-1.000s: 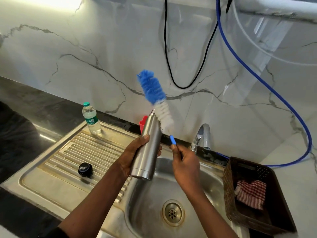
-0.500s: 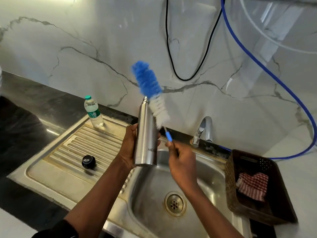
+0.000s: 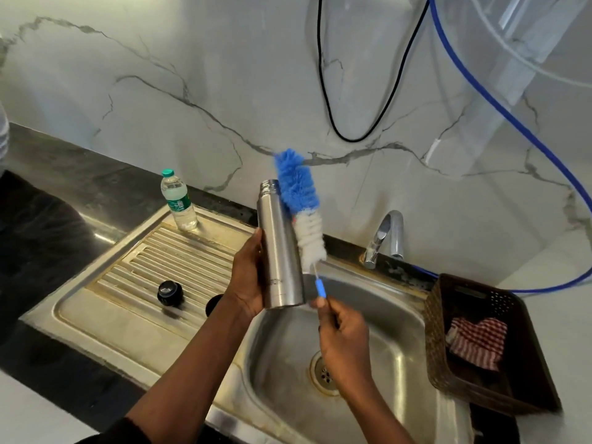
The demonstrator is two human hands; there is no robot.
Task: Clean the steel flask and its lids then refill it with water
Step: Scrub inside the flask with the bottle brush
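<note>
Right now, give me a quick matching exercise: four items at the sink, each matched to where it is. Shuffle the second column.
Column 1
1. steel flask
2. bottle brush
3. black lid
4. red checked cloth

Column 2
A. in the brown basket
B. lying on the drainboard
C. gripped by the left hand
D. handle held in the right hand

Pairs: 1-C, 2-D, 3-B, 4-A
</note>
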